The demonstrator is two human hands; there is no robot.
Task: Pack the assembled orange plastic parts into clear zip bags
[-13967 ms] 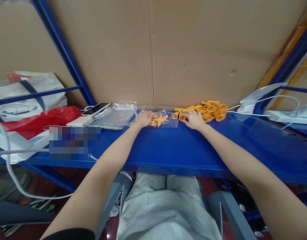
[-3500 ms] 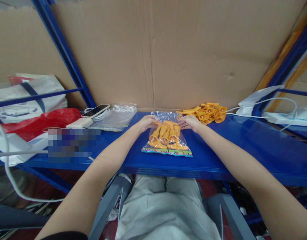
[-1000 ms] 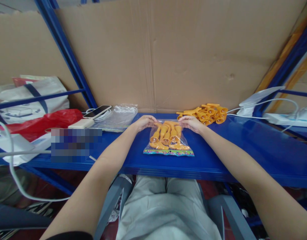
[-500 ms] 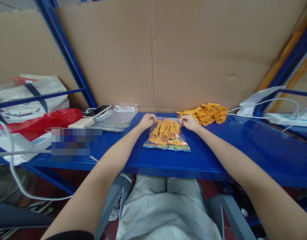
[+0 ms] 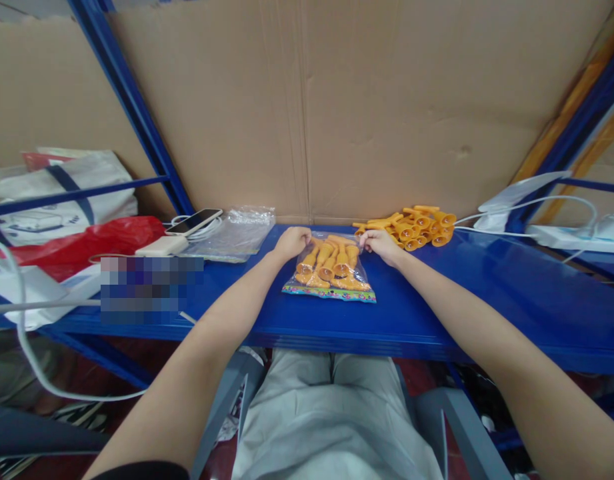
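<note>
A clear plastic bag (image 5: 361,275) lies on the blue table (image 5: 307,327), its colourful printed edge toward me. Inside it are several orange horn-shaped plastic pieces (image 5: 327,267). My left hand (image 5: 293,241) pinches the bag's far left corner. At the far right corner, the fingers of my right hand (image 5: 381,244) are closed on the bag as well. Just behind my right hand is a pile of loose orange horn-shaped pieces (image 5: 421,228) with flared open ends.
Flat clear bags (image 5: 237,237) are stacked at the back left, beside a phone (image 5: 195,222) and a coiled white cable. Further left are a red plastic bag (image 5: 101,241) and a canvas bag (image 5: 67,187). A cardboard wall (image 5: 307,120) closes off the back.
The near edge of the filled bag has shifted slightly to the left. Both hands keep their pinch on its far corners.
</note>
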